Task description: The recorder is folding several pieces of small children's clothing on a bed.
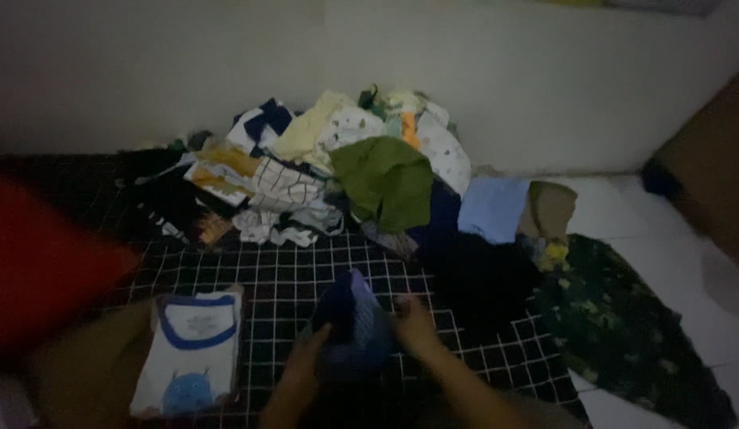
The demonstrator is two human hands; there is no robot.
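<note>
Both my hands hold a small dark blue garment point(350, 326) over a black sheet with a white grid point(306, 278). My left hand point(306, 357) grips its lower left side and my right hand point(413, 322) grips its right edge. The garment is bunched up between them. To the left lies a folded white shirt with blue trim and a blue figure point(191, 353).
A heap of mixed clothes point(338, 159) lies against the white wall, with a green piece point(385, 179) and a light blue piece point(493, 208). A dark patterned cloth point(624, 326) spreads on the white floor at right. A red blurred shape point(36, 262) is at left.
</note>
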